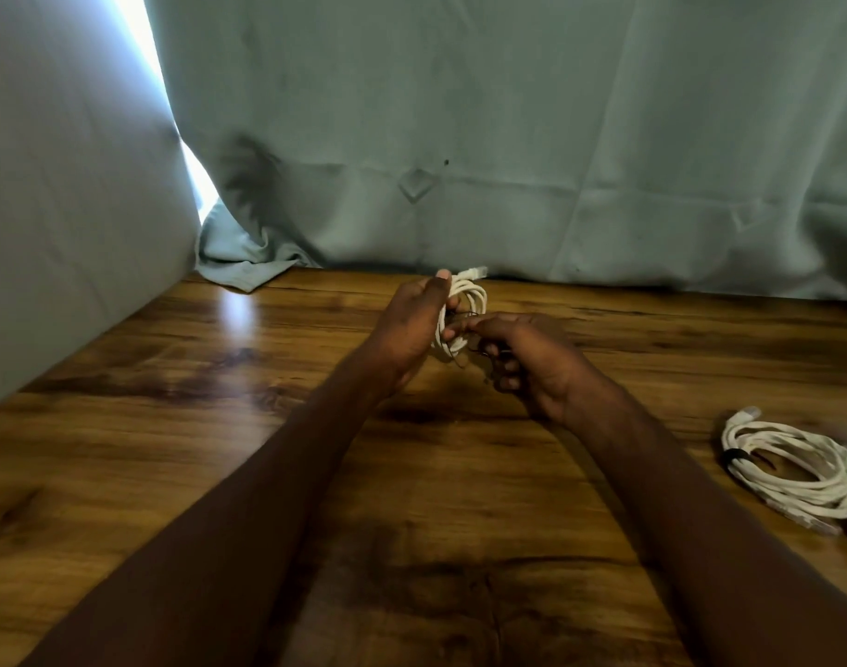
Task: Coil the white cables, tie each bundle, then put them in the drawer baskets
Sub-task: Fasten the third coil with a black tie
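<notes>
A small coil of white cable (469, 300) is held upright above the far middle of the wooden table (219, 450). My left hand (412, 324) grips the coil from the left, thumb at its top, with a plug end sticking out above. My right hand (527, 358) touches the coil's lower right side and pinches a thin dark tie (465, 361) that hangs there. A second white cable coil (792, 466), bound with a dark tie, lies flat at the table's right edge. No drawer or basket is in view.
Grey-green curtains (508, 137) hang along the table's far edge and down the left side, with a bright gap of daylight between them. A curtain hem rests on the table's far left corner. Another white piece peeks in at the far right edge.
</notes>
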